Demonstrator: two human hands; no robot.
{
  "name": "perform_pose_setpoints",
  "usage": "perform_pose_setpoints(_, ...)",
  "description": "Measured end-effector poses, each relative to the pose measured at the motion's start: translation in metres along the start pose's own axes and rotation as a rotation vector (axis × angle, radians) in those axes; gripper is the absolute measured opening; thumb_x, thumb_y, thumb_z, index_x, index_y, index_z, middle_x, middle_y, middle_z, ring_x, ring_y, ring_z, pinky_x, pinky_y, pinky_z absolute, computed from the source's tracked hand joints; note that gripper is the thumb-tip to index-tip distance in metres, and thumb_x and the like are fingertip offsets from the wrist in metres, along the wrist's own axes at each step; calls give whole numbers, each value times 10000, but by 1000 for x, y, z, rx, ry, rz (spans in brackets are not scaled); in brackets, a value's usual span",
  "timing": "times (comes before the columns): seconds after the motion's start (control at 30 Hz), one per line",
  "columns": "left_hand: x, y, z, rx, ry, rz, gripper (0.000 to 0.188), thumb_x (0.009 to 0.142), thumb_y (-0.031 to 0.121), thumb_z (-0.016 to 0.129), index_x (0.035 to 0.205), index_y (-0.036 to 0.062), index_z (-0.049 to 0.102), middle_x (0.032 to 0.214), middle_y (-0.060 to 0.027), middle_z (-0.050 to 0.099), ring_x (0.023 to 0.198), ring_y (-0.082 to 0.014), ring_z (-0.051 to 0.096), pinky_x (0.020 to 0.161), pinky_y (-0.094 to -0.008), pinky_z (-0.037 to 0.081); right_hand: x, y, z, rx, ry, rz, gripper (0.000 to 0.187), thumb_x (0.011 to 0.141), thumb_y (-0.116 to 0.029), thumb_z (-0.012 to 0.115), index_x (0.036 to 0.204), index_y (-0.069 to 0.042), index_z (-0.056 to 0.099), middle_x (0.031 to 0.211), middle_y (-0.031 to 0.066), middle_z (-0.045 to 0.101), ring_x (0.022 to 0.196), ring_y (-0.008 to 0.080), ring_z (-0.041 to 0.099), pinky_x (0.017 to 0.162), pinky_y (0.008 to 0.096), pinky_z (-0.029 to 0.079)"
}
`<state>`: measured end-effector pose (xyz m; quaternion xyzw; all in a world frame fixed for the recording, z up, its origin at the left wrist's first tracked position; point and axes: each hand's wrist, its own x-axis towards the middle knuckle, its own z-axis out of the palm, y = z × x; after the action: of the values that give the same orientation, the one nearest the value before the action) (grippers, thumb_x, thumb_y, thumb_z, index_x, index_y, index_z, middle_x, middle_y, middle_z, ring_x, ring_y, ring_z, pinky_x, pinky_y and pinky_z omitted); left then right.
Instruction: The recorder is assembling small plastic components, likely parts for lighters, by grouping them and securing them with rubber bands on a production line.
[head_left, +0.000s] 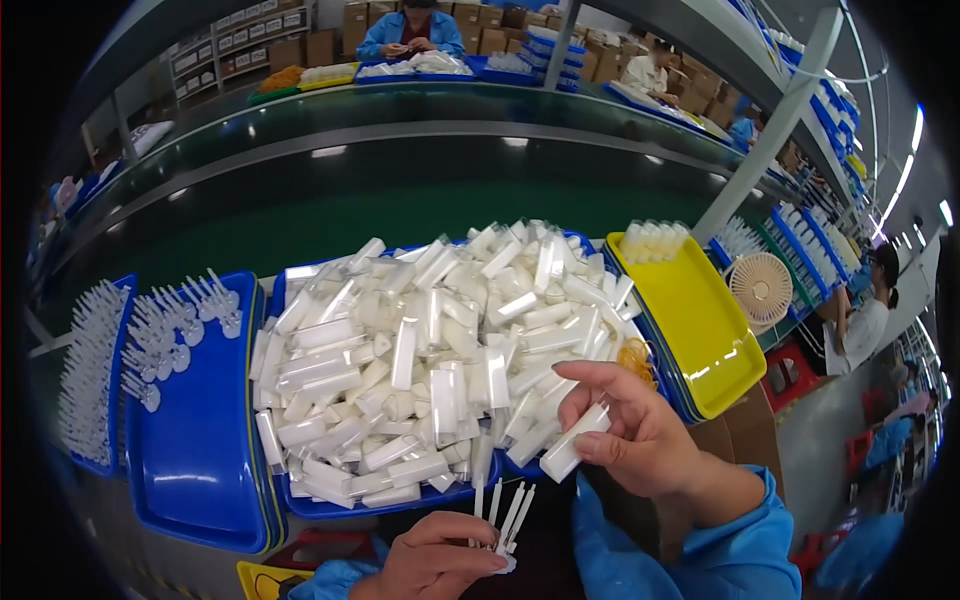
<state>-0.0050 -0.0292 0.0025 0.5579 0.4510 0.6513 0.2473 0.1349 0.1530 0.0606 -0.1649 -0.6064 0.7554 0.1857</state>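
My right hand (pixel 645 435) pinches a small white rectangular tube (pixel 568 452) between thumb and fingers, just over the near right edge of the pile. Lower down, my left hand (pixel 430 558) is closed round several thin white plastic sticks with wider bases (pixel 515 520); their thin ends point up and away from me. In front of both hands, a heap of white rectangular tubes with transparent ends (pixel 405 355) fills a blue tray (pixel 335 508). Some of the tubes lie across one another at all angles.
At left, a blue tray (pixel 195 440) carries several white sticks (pixel 165 335), beside another full one (pixel 95 380). On the right, a yellow tray (pixel 700 340) holds upright tubes (pixel 655 240). Orange bands (pixel 635 360), a fan (pixel 760 288), a post (pixel 770 120) and a green conveyor (pixel 400 190) surround them.
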Motion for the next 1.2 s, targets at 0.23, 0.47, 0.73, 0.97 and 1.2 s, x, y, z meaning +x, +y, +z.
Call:
perform_pose_setpoints(0.23, 5, -5, 13, -47, -23, -25, 42, 762, 37, 625, 796, 55, 642, 852, -110, 594, 756, -239, 569, 664, -309, 448, -12, 16, -15, 61, -54, 126, 539, 835, 14, 533, 1322, -53, 312, 984, 24, 452, 710, 12, 432, 603, 134, 356)
perform_pose_setpoints(0.47, 3, -7, 14, -28, -61, -22, 45, 759, 26, 623, 795, 50, 639, 855, -120, 599, 774, -256, 580, 683, -323, 457, -17, 11, -16, -359, -154, 33, 221, 850, -82, 561, 1038, -41, 452, 933, 26, 479, 725, 78, 476, 632, 203, 391)
perform_pose_setpoints(0.73, -6, -12, 10, -161, -305, 4, 110, 744, -28, 605, 831, 30, 642, 917, -139, 586, 794, -279, 582, 723, -360, 462, -37, -2, -21, -570, -352, 95, 221, 830, -195, 597, 961, -55, 486, 822, 84, 503, 757, 233, 492, 688, 303, 394)
perform_pose_setpoints(0.97, -16, -16, 19, -124, -181, -79, 98, 766, 38, 634, 857, 45, 599, 1099, -210, 444, 777, -247, 550, 694, -333, 453, -46, 29, -1, -679, -430, -189, 244, 806, -205, 616, 981, -78, 503, 929, 80, 495, 905, 243, 459, 785, 392, 326)
perform_pose_setpoints(1.2, -16, -27, 10, -69, -96, -64, 186, 762, 34, 643, 910, 69, 535, 1024, -188, 481, 847, -217, 516, 728, -301, 436, -16, 19, -1, -909, -331, -419, 319, 783, -190, 627, 1051, -70, 502, 996, 91, 504, 949, 255, 473, 804, 387, 327)
